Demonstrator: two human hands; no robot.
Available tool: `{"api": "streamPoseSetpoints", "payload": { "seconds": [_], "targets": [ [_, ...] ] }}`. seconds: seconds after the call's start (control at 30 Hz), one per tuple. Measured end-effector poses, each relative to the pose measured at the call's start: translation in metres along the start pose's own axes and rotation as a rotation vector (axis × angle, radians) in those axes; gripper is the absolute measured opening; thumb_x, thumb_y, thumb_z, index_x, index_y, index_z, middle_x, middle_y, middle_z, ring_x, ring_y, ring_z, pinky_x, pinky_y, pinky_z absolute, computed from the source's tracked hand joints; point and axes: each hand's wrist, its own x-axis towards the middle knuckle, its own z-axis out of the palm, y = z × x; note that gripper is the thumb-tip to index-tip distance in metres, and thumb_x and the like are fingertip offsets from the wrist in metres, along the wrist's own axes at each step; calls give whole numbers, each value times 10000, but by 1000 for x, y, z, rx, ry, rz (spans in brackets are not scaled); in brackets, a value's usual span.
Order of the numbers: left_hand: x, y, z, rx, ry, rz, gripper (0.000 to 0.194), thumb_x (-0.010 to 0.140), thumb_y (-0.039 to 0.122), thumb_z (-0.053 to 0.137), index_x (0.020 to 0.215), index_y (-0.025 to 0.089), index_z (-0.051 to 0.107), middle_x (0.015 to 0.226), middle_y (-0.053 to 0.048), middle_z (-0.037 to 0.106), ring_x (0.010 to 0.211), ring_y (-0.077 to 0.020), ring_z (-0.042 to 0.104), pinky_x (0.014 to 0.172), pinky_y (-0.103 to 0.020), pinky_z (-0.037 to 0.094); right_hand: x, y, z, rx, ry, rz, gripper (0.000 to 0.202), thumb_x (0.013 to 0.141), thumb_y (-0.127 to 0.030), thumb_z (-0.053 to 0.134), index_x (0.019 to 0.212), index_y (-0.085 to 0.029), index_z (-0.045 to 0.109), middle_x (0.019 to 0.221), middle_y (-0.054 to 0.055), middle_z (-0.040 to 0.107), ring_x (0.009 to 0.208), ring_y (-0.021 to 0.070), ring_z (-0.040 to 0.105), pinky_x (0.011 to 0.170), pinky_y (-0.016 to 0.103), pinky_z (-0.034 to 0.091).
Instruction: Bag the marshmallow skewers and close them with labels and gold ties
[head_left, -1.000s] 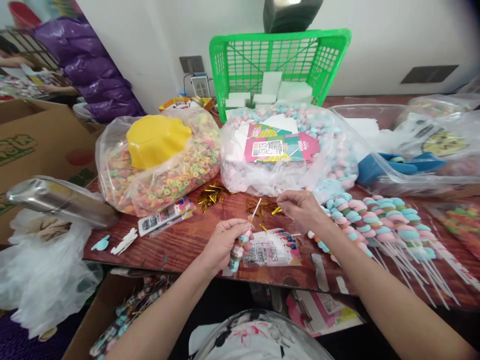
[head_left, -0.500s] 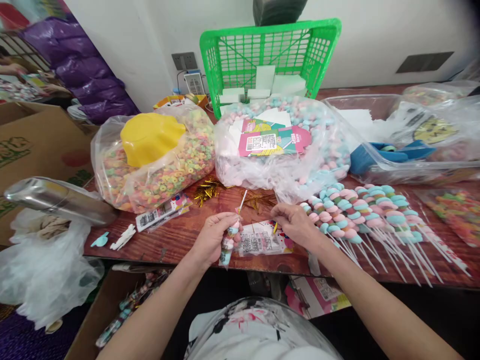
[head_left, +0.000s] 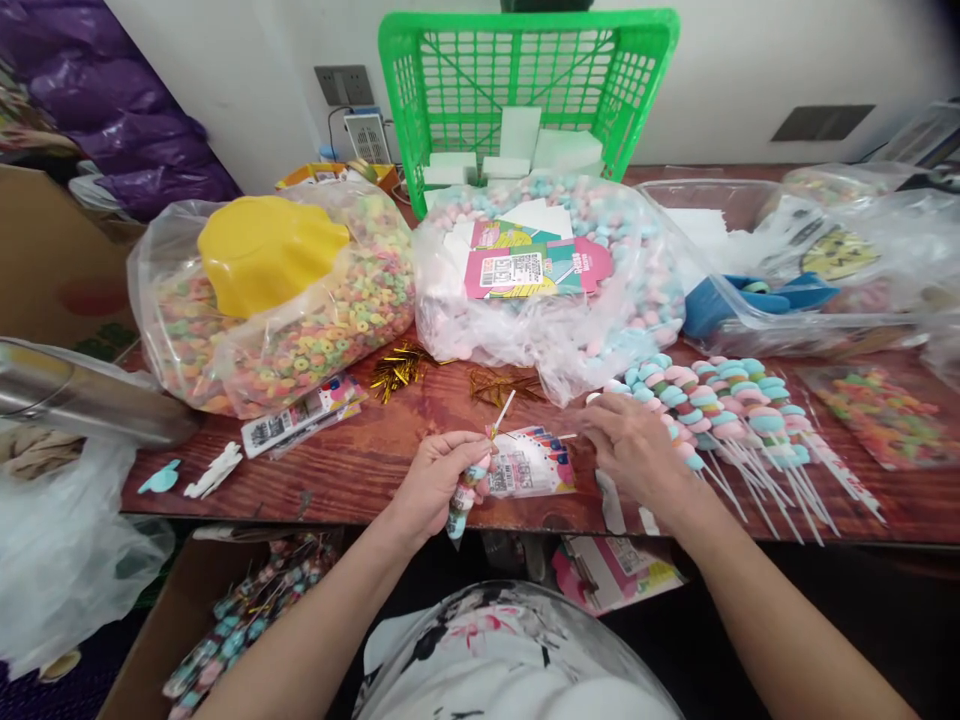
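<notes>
Near the table's front edge my left hand point(head_left: 439, 480) is closed on a wrapped candy skewer point(head_left: 466, 498) of pink and blue pieces, its white stick pointing up and gold at its neck. Flat plastic wrappers point(head_left: 531, 468) lie just right of it. My right hand point(head_left: 626, 435) is at the left end of a pile of candy skewers point(head_left: 720, 400), its fingers bent around a skewer end with a white stick pointing left. Gold twist ties point(head_left: 401, 368) lie behind my left hand.
Behind are a bag of ring candy point(head_left: 300, 350) with a yellow bowl point(head_left: 266, 250), a bag of pink and blue candy point(head_left: 637, 280) and a green basket point(head_left: 390, 95). A steel flask point(head_left: 90, 395) lies left. A clear tub point(head_left: 757, 315) is at right; an open box point(head_left: 142, 640) sits below.
My right hand has moved right to the skewer pile, and the gold tie at its fingers is gone from them. My left hand still holds the wrapped skewer. The view has shifted.
</notes>
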Motion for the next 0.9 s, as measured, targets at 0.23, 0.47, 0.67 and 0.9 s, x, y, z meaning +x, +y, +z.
{"api": "streamPoseSetpoints", "payload": {
  "seconds": [0.23, 0.47, 0.67, 0.9],
  "targets": [
    [6, 1, 0, -54, 1, -37, 290, 622, 353, 789, 672, 120, 624, 571, 9, 608, 376, -57, 501, 301, -126, 308, -21, -3, -11, -222, -44, 197, 243, 907, -170, 460, 812, -194, 683, 894, 71, 650, 740, 177, 584, 539, 299, 301],
    [10, -8, 2, -56, -40, -96, 305, 596, 356, 792, 682, 115, 626, 570, 2, 624, 357, -54, 490, 293, -128, 313, -27, -22, 10, -257, -242, 210, 215, 829, -48, 493, 796, -165, 670, 904, 79, 653, 786, 189, 586, 543, 303, 259],
    [8, -16, 6, -24, -72, -80, 308, 631, 379, 772, 663, 114, 618, 572, -5, 624, 358, -58, 497, 314, -147, 369, -24, -21, 18, -164, -208, 183, 235, 771, 28, 444, 765, -136, 613, 835, 100, 639, 725, 182, 568, 552, 293, 292],
    [8, -19, 16, 21, -125, -145, 283, 648, 371, 756, 697, 126, 623, 605, 10, 614, 376, -59, 512, 325, -150, 381, -34, -23, -12, 276, 56, 224, 173, 926, -140, 392, 792, -191, 489, 675, -17, 518, 594, 115, 493, 575, 228, 407]
  ]
}}
